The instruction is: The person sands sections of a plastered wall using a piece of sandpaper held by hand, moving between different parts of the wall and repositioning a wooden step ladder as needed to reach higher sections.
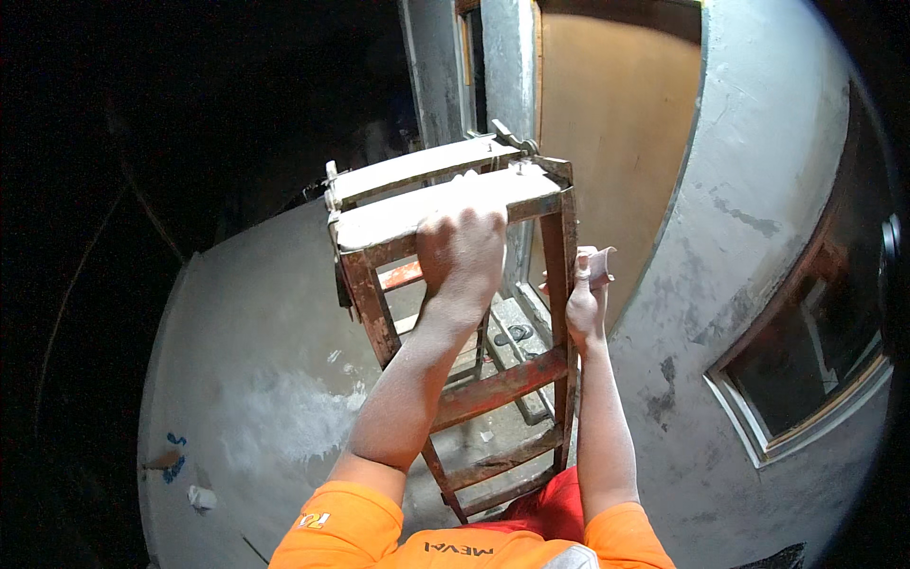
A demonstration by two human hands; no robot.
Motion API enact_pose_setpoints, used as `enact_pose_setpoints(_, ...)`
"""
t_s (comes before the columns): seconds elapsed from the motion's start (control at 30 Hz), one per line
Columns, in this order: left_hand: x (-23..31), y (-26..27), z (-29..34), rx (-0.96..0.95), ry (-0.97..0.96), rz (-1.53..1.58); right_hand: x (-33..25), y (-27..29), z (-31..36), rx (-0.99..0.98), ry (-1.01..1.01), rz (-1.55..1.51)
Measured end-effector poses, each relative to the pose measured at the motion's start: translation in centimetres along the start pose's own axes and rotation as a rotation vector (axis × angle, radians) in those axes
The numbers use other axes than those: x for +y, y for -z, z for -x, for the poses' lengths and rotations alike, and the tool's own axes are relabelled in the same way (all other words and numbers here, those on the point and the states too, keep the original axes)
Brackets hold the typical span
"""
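In front of me stands a worn red-brown stepladder (502,389) with two pale top boards. My left hand (463,237) is closed over the near top board (379,220), its knuckles upward. My right hand (586,308) is at the ladder's right rail (557,251), fingers partly hidden behind it. A curled, pinkish sheet-like piece (599,267) sticks out from its thumb side; its exact kind cannot be made out. A metal hinge (512,137) shows at the top right corner.
Behind the ladder is a tan door panel (616,123) in a grey wall (758,161). A framed window (806,360) is at the right. Dark sandals (515,334) rest on a step below. A white scrap (201,497) lies on the grey floor (256,379), which borders darkness at the left.
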State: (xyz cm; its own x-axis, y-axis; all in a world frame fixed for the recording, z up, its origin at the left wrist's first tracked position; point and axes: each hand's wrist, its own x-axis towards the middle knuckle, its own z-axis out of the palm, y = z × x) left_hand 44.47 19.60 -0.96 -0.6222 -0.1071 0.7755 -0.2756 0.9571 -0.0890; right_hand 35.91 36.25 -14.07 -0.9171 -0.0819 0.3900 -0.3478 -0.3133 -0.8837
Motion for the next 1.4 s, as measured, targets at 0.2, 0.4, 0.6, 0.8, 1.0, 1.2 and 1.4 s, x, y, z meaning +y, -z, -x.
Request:
enact_pose_setpoints(0.2,-0.7,0.2,0.4,-0.103,-0.015,-0.038,-0.3,-0.7,0.3,-0.05,0.02,-0.059)
enact_pose_setpoints(0.4,-0.1,0.8,-0.1,-0.269,0.059,0.011,-0.2,0.3,0.3,-0.052,-0.039,-0.184)
enact_pose_setpoints(0.6,-1.5,2.4,0.9,-0.167,-0.017,-0.001,-2.3,-0.9,0.7,-0.018,-0.276,-0.224)
enact_pose_setpoints(0.8,-0.2,2.8,-0.6,-0.212,0.066,0.184,-0.8,0.8,-0.2,0.05,-0.217,0.196)
enact_pose_setpoints(1.0,-0.6,3.1,-1.1,-0.201,0.098,0.311,0.9,1.8,-0.1,-0.037,-0.429,0.068)
enact_pose_setpoints(1.2,-0.7,4.0,-1.8,-0.252,0.128,0.355,1.2,1.0,-0.3,-0.075,-0.481,0.017)
enact_pose_setpoints(1.4,-0.8,4.5,-1.8,-0.312,0.153,0.388,-2.4,-0.1,-0.4,0.014,-0.514,-0.056)
